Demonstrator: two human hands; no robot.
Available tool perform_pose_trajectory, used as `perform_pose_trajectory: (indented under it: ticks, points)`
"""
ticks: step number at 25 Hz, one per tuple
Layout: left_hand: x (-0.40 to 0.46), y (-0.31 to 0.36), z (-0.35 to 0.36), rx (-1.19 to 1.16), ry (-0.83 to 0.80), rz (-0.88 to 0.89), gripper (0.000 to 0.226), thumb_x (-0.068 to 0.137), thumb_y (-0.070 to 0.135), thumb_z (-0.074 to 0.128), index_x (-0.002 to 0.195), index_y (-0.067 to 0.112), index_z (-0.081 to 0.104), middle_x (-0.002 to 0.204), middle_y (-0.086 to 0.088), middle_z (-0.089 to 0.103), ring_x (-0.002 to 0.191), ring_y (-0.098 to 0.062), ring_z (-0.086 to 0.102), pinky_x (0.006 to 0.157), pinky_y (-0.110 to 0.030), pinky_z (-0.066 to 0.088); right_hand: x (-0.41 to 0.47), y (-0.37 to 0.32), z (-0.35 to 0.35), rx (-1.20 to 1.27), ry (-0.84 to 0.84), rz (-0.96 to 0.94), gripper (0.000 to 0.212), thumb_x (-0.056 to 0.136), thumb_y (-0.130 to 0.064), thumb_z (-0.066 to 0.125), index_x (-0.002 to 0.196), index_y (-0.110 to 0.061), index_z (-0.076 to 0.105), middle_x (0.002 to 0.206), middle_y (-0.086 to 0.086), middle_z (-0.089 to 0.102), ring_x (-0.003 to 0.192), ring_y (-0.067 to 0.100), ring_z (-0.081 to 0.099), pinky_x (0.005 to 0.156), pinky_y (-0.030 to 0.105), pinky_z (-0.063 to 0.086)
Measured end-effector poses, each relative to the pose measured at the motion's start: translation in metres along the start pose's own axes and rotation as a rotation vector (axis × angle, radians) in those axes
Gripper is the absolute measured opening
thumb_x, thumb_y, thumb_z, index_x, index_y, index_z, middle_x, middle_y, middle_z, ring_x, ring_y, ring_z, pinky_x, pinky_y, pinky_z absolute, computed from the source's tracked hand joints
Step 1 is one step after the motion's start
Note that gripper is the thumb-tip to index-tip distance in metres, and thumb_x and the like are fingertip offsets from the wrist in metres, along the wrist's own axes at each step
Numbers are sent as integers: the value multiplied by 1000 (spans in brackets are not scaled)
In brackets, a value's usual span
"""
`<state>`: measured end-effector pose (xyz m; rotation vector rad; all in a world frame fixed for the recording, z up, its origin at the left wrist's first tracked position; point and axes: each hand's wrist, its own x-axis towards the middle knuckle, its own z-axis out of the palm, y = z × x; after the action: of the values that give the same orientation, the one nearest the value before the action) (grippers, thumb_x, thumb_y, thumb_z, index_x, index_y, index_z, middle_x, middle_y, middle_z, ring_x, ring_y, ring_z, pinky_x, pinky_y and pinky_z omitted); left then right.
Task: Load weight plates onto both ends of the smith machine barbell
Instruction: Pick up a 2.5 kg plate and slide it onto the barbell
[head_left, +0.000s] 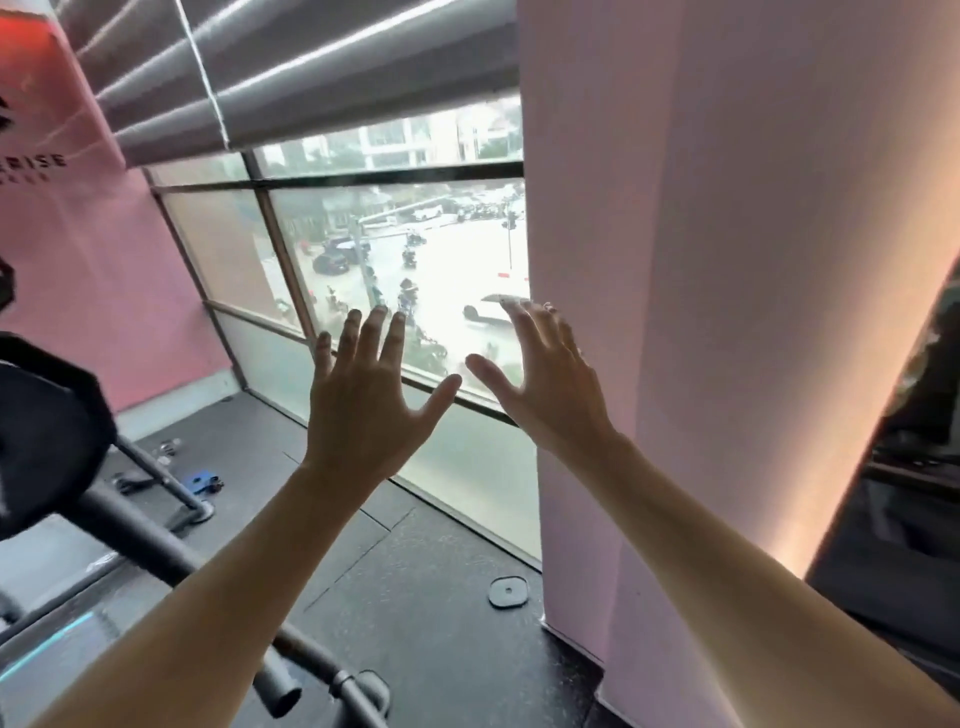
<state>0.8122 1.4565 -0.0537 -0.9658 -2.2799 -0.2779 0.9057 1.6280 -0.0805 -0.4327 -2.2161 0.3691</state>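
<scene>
Weight plate (47, 441): one dark, angular-edged plate at the left edge of the view, cut off by the frame and blurred; how it is mounted cannot be told. A second dark shape above it at the far left edge is too cropped to identify. Barbell ends: not made out.

Left hand (363, 400): raised in front of the window, back toward the camera, fingers straight and spread wide, holding nothing. Forearm runs up from the lower left.

Right hand (545, 384): raised beside the left, thumbs near each other but apart, fingers straight and fanned, holding nothing. Its fingertips lie over the edge of the pink pillar (727, 312); whether they touch it cannot be told.

Machine frame (156, 535): dark tubes crossing the lower left, partly hidden behind the left forearm, lower ends cut off.

Floor (415, 623): dark rubber mat. On it a small grey rounded disc (508, 591) just beside the pillar base, and a blue object (200, 482) near a frame foot, too blurred to name.

Window (405, 249): dark-framed glass, street with vehicles beyond, lower panes frosted. Grey blind (311, 67) rolled partway above. Pink wall (78, 260) at left with partial lettering, cut off
</scene>
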Motion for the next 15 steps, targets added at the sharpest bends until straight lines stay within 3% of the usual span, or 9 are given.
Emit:
perform_pose_trajectory:
  ticks: [7,15]
  points:
    - [-25,18,116,-36,-163,-53,94,89,77,30,148,6,43,153,-17,45,144,-36,37,118,-58,28,-36,73,73,25,-188,125,82,91,-73,42,153,-21,36,157,8,40,149,31,29,108,59,41]
    - [-152,11,308,-181,-506,-186,95,86,76,24,152,8,38,156,-13,42,146,-32,34,120,-55,22,-155,139,221,39,-456,309,75,93,-66,49,151,-21,40,152,-1,44,144,18,31,104,49,43]
